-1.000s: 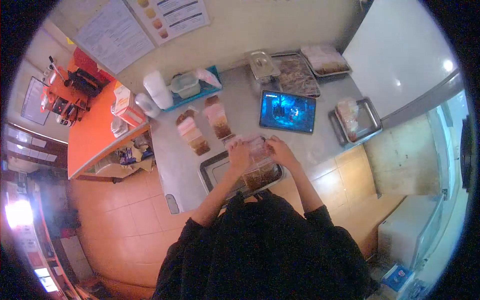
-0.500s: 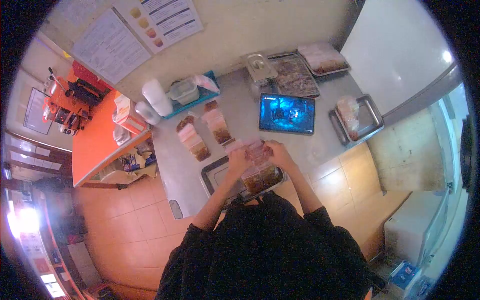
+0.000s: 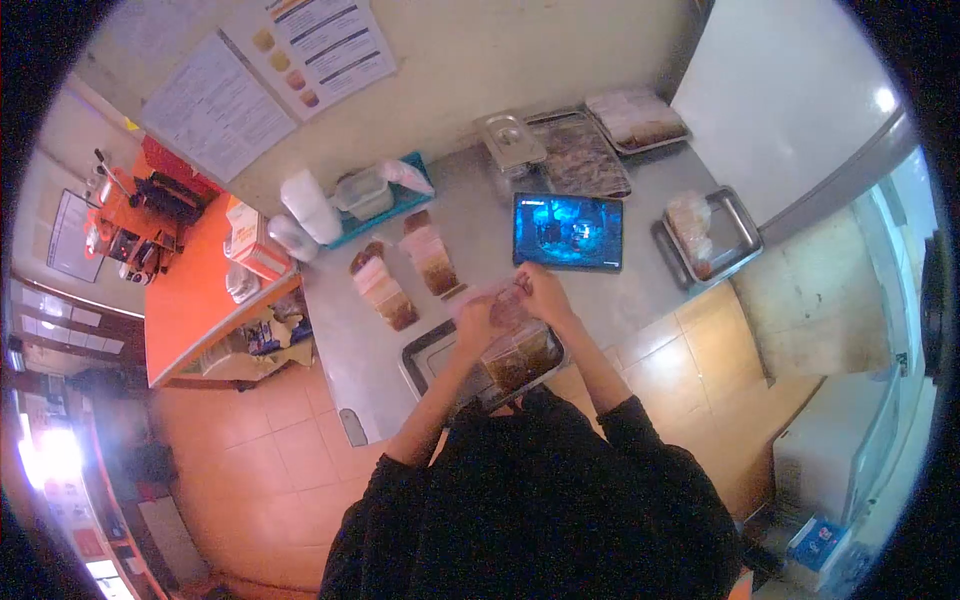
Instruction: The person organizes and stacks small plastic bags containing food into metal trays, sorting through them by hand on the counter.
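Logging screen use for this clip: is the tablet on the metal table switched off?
No, the tablet on the metal table shows a lit blue picture.

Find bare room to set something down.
The table is bare left of the packet rows and between the tablet and right-hand tray. It's crowded at the back, by the lidded pan, and around left hand and right hand.

No wording is reading clearly. The tablet (image 3: 567, 232) is showing tiny white lettering along its screen's upper edge. Beyond and left of the tablet, a text-covered sheet (image 3: 220, 105) and a chart (image 3: 325, 50) with coloured cup pictures are carrying small, blurred print. Farther left of it, a box (image 3: 262, 243) is bearing illegible orange markings.
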### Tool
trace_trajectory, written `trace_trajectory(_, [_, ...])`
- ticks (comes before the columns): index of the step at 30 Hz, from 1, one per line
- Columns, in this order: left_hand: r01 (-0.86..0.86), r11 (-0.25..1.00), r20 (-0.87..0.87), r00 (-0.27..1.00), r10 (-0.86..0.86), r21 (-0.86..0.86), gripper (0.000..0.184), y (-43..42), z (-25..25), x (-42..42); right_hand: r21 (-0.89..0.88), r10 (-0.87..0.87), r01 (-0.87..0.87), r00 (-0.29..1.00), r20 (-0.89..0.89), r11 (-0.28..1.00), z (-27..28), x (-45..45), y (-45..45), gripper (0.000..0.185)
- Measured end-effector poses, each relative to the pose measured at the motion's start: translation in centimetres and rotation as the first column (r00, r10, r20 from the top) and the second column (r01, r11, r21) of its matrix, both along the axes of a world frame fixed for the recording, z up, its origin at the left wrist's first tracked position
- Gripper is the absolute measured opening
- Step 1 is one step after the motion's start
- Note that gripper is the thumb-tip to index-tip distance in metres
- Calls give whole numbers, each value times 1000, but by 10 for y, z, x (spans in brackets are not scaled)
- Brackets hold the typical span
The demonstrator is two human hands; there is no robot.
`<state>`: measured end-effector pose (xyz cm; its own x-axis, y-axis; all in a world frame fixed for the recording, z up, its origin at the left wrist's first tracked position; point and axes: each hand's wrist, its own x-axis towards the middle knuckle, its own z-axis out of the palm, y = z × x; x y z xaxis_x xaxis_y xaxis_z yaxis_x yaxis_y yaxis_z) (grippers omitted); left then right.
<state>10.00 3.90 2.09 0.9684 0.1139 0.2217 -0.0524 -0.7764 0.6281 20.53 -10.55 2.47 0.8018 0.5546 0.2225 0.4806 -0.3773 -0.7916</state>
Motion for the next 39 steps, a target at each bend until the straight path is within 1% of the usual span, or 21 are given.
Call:
trace_trajectory(1, [8,1000,3,1000,-8,1,34,0,-3,2,-43,4,-7,997,-75,999,-2,1,1,20])
trace_trajectory(4, [-1,1000,-9,1000,1,26,35,-1,-6,3,-35,68,-69,997,-46,997,-13,7,5,15])
trace_trajectory(5, [16,999,-67,998,-13,47,31,1,-5,3,-36,63,-65,997,-46,997,-17,8,6,15])
trace_trajectory(7, [34,997,-125,992,-26,69,28,1,-6,5,-141,98,-84,991,94,987,-16,9,9,10])
trace_trajectory(8, [0,996,-158,987,14,88,26,1,-6,7,-140,97,-83,991,94,987,-15,8,12,10])
trace_trajectory(10, [-34,993,-188,981,55,110,24,2,-15,9,-271,99,-71,991,90,960,-11,7,17,10])
trace_trajectory(13, [-59,986,-145,986,82,156,23,3,-18,10,-219,149,-129,986,77,967,-8,10,21,12])
trace_trajectory(16, [-60,990,-222,971,89,131,23,1,-5,7,-231,193,-187,981,4,955,-2,14,23,12])
trace_trajectory(18, [-138,990,-81,987,139,25,23,-5,5,4,-175,192,-199,980,-61,964,0,15,22,12])
trace_trajectory(19, [-137,990,-82,987,139,25,23,-6,3,3,-117,194,-208,973,-126,971,1,15,22,13])
trace_trajectory(21, [-181,984,-51,982,181,8,25,-7,-3,3,-74,201,-211,971,-128,975,0,15,22,12])
trace_trajectory(22, [-180,984,-52,982,180,8,25,-5,-12,4,-31,208,-214,970,-129,976,-1,16,22,12])
trace_trajectory(24, [-186,976,126,977,172,115,27,-5,-17,4,-37,188,-193,976,-111,981,-1,15,23,13])
trace_trajectory(25, [-186,976,124,977,172,115,27,-9,-13,4,-42,168,-172,982,-91,984,-1,15,24,14])
trace_trajectory(27, [-337,932,155,936,317,129,24,-20,-2,3,-47,154,-159,984,-91,986,0,14,26,14])
trace_trajectory(29, [-307,936,148,948,283,174,25,-22,12,2,-53,142,-147,986,-92,988,3,12,29,15])
trace_trajectory(31, [-276,936,140,958,249,218,25,-21,10,1,28,203,-202,978,-52,979,4,13,31,15])
trace_trajectory(33, [-202,979,133,972,195,37,29,-18,7,-1,14,194,-193,978,-78,981,4,13,32,15])
trace_trajectory(35, [-192,981,126,974,186,38,33,-17,2,-2,-1,184,-185,978,-102,983,3,14,33,15])
trace_trajectory(37, [-183,982,122,977,178,39,37,-17,12,-3,24,157,-156,987,-35,987,6,11,31,10])
trace_trajectory(39, [-158,982,97,984,148,105,37,-16,18,-6,14,145,-145,989,7,989,8,9,29,10])
